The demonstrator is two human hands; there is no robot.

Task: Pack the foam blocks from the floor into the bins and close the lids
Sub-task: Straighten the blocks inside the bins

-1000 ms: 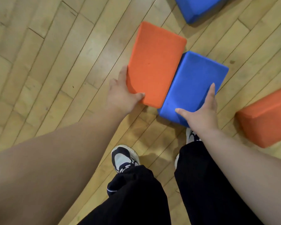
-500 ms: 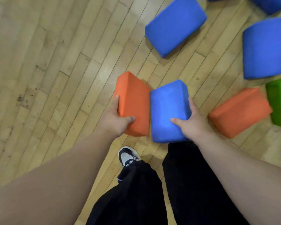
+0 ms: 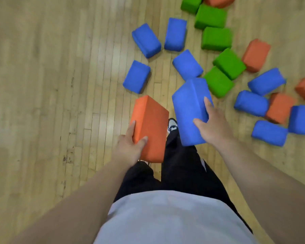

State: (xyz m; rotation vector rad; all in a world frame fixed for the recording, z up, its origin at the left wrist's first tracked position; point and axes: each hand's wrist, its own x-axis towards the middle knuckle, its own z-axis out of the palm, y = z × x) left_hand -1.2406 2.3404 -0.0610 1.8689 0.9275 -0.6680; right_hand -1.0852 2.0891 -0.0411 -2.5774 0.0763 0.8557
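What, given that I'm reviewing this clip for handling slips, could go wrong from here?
1. Each block is held one-handed near its end: the left hand pinches the orange block, the right hand the blue block; either could twist loose and drop.
2. Loose blocks lie close ahead on the floor, such as a green block; a step there could trip the person.
3. No bin is in view; the carry may be long.

The orange block [image 3: 151, 120] in the left hand [image 3: 128, 150] and the blue block [image 3: 188, 110] in the right hand [image 3: 211, 127] are plain, unpatterned. The loose blocks [image 3: 146, 40] are blue, green and orange, on a floor [image 3: 60, 85] of pale tan wood in narrow planks. Trousers [image 3: 183, 173] black, shirt [image 3: 165, 217] light grey, shoe [image 3: 172, 125] white with black
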